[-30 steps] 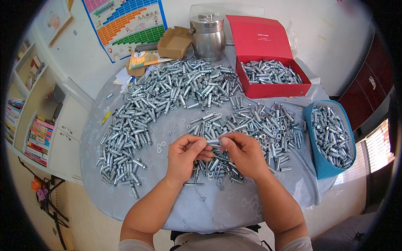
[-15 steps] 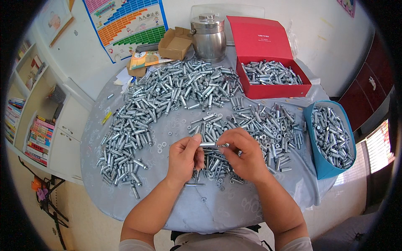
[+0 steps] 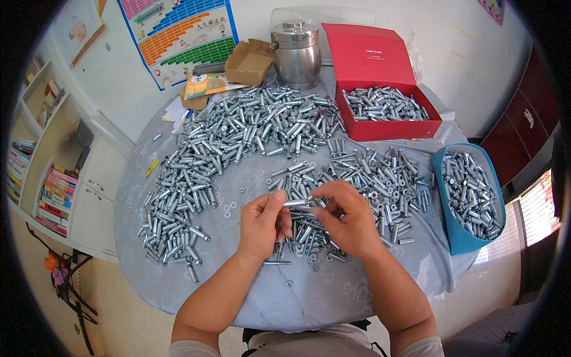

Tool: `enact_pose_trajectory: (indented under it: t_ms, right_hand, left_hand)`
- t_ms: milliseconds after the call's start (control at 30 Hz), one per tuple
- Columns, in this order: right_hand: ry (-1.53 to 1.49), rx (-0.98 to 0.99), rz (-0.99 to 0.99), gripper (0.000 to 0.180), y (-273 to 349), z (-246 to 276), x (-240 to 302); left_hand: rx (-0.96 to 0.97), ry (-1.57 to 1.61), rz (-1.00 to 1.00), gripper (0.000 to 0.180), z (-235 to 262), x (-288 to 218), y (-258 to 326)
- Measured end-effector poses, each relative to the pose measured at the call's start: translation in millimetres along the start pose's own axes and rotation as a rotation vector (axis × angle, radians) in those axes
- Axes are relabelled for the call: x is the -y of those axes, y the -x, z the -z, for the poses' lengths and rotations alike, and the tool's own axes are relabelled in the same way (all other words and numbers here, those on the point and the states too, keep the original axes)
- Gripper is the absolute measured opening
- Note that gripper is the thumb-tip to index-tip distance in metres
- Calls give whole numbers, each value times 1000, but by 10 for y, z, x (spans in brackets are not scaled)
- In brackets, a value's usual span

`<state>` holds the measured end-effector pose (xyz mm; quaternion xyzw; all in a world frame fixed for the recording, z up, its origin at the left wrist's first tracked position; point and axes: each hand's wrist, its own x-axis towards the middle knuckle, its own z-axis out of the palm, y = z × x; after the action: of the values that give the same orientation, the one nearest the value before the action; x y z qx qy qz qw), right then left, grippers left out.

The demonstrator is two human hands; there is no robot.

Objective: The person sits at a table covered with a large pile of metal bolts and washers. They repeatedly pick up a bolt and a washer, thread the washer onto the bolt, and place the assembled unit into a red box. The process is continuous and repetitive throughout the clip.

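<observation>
Grey tablecloth [image 3: 339,291] — left hand [image 3: 260,223] pinching metal sleeve [image 3: 295,203].

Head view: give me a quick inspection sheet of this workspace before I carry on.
Surface: table, covered in grey cloth.
Job's things: loose bolts heaped; washers scattered; red box and blue bin hold more bolts.
Clutter: steel pot, cardboard box, yellow pen-shaped item.
Hands: left hand grips one bolt; right hand at its other end, contact unclear.
Cables: nothing seen for certain.
Surroundings: bookshelf at left, wall chart behind.
</observation>
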<state>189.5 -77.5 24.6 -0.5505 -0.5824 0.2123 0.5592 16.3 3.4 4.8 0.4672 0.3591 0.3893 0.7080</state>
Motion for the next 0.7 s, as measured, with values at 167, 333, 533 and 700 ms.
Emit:
enact_pose_trajectory:
  t_ms: [167, 333, 533, 700]
  right_hand:
    - [-35, 50, -175, 22, 41, -47, -90]
    - [24, 25, -56, 21, 12, -10, -3]
    - [51, -84, 95, 23, -8, 2, -96]
    - [32, -94, -26, 24, -11, -12, 54]
  left_hand:
    - [40, -6, -14, 37, -6, -10, 2]
    - [14, -12, -33, 35, -9, 28, -9]
    - [11, 63, 24, 33, 21, 18, -19]
    - [5, -16, -3, 28, 17, 39, -24]
